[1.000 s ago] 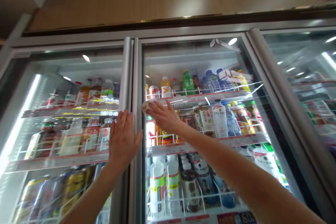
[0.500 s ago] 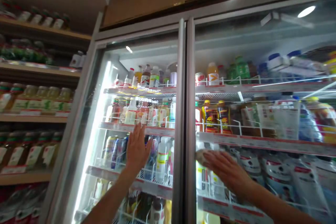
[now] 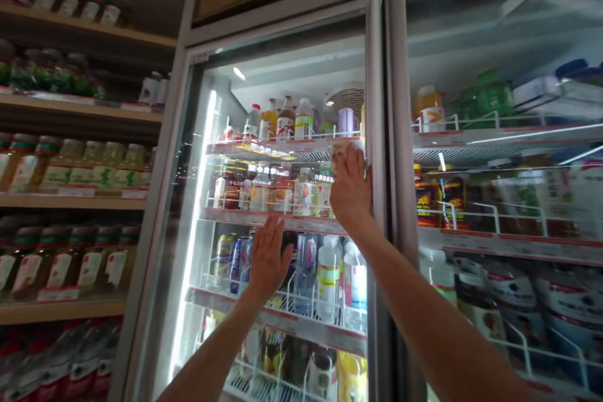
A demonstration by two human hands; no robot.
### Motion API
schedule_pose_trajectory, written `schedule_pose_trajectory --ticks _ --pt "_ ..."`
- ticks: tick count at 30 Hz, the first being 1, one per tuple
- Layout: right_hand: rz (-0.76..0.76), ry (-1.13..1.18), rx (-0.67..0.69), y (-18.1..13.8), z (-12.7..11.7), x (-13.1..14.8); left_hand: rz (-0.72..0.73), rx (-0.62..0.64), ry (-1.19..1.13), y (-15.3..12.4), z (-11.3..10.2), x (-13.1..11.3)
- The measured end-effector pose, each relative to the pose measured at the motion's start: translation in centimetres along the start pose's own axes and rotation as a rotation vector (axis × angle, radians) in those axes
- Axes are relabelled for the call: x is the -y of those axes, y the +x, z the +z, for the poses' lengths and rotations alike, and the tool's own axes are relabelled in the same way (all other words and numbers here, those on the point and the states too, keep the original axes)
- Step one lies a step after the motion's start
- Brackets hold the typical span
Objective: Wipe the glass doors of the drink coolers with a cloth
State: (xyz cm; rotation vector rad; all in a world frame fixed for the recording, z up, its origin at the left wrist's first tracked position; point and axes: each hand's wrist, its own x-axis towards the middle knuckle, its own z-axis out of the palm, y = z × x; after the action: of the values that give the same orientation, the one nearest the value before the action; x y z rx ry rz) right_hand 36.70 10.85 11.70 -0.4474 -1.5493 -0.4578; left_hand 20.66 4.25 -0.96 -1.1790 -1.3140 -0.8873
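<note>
My left hand lies with its fingers stretched out, palm toward the left glass door of a drinks fridge, over the shelf of cans and bottles. Higher up and to the right, my right hand presses a pale, crumpled cloth against the same door, close to its metal frame. Most of the cloth is hidden under the fingers. Behind the glass stand a clear bottle with a yellow-green label and a purple-labelled container.
Open wooden shelves with rows of bottles run along the left. A second glass door stands on the right, with green bottles and large water bottles behind it. Lights reflect in the glass.
My right hand has moved with the cloth from the right door up and left onto the left door. My left hand stays on the left door. The view has shifted left.
</note>
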Motion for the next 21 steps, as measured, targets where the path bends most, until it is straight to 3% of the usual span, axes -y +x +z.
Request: schedule_pose_trajectory --ticks 2,4,6,7,8,11,12,13,16,17,18,21 --pt "-0.066 -0.032 -0.035 -3.2 1.8 1.6 0.031 -0.067 0.002 -0.1 0.1 2.9" --pt "-0.31 -0.066 0.045 -6.5 3.4 3.5 0.099 -0.115 -0.016 -0.1 0.2 6.3" --pt "-0.579 -0.109 0.174 -7.5 4.2 4.6 0.109 -0.153 -0.044 0.1 0.3 9.7" --pt "-0.614 -0.144 0.209 -6.9 4.3 4.7 0.09 -0.171 -0.058 0.2 0.3 11.3" --pt "-0.516 -0.19 0.167 -5.6 4.2 4.6 0.07 -0.185 -0.071 0.3 0.4 12.6" --pt "-0.02 -0.328 -0.059 -1.5 3.9 4.6 0.044 -0.216 -0.109 0.7 0.7 15.1" --pt "0.023 -0.35 -0.072 -1.0 4.1 5.1 0.044 -0.227 -0.126 0.7 0.7 15.5" --pt "-0.021 -0.357 -0.038 -1.1 4.5 5.8 0.037 -0.236 -0.144 0.6 0.7 15.8" --pt "-0.406 -0.322 0.199 -3.0 6.3 8.3 -0.002 -0.24 -0.16 -0.1 0.4 16.7" --pt "-0.46 -0.323 0.232 -3.3 6.7 8.8 -0.005 -0.232 -0.151 -0.6 0.2 17.4" --pt "-0.434 -0.34 0.22 -3.1 7.1 9.0 -0.005 -0.219 -0.138 -1.2 0.1 18.1" --pt "-0.071 -0.418 0.024 -1.1 8.3 9.9 0.003 -0.194 -0.097 -3.1 -0.2 21.0"
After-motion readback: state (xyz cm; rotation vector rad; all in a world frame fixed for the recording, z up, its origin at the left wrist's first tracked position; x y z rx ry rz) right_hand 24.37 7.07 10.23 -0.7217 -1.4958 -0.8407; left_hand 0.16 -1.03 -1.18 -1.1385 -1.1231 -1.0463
